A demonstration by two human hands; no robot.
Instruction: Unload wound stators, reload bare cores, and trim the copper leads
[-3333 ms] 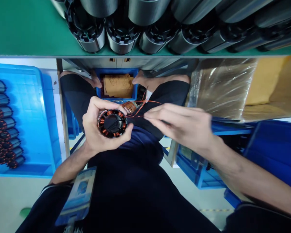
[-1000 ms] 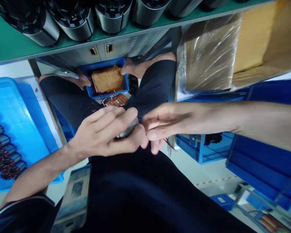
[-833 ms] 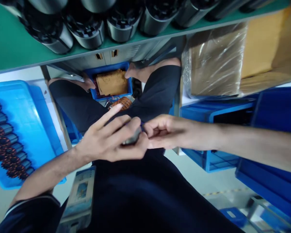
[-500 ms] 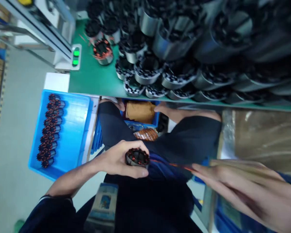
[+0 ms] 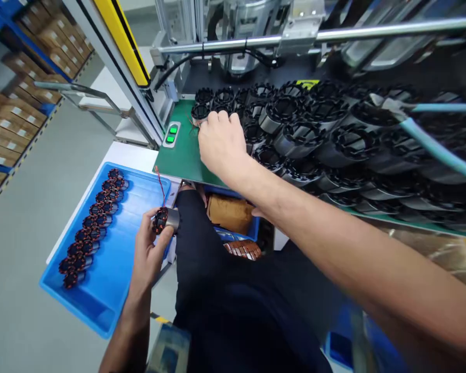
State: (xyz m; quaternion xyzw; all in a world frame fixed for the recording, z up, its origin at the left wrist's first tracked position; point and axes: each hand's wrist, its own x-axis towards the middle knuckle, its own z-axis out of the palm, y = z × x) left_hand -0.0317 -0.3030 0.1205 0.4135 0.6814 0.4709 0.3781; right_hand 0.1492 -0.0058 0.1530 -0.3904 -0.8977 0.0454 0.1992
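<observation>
My left hand (image 5: 146, 254) is closed around a motor stator (image 5: 172, 218), a silvery ring with a black slotted end and copper windings, tilted on its side above my thigh. A loose red-orange wire (image 5: 161, 184) sticks up from it. Over the green bench my right hand (image 5: 222, 147) reaches down at the left end of the stator rows, fingers curled. What those fingers grip is hidden behind the hand. Just beyond the knuckles stands a stator (image 5: 200, 113) with copper strands at its side.
A blue tray (image 5: 118, 305) at left holds a double row of wound stators (image 5: 95, 220). Many unwound stators (image 5: 301, 134) crowd the green bench (image 5: 182, 160). A switch with green buttons (image 5: 171, 134), a metal rail (image 5: 357, 33) and light-blue hoses (image 5: 438, 147) are nearby.
My right hand has left the wire beside my lap and moved up to the bench. My left hand has carried the stator left, toward the tray, and turned it. The view has shifted.
</observation>
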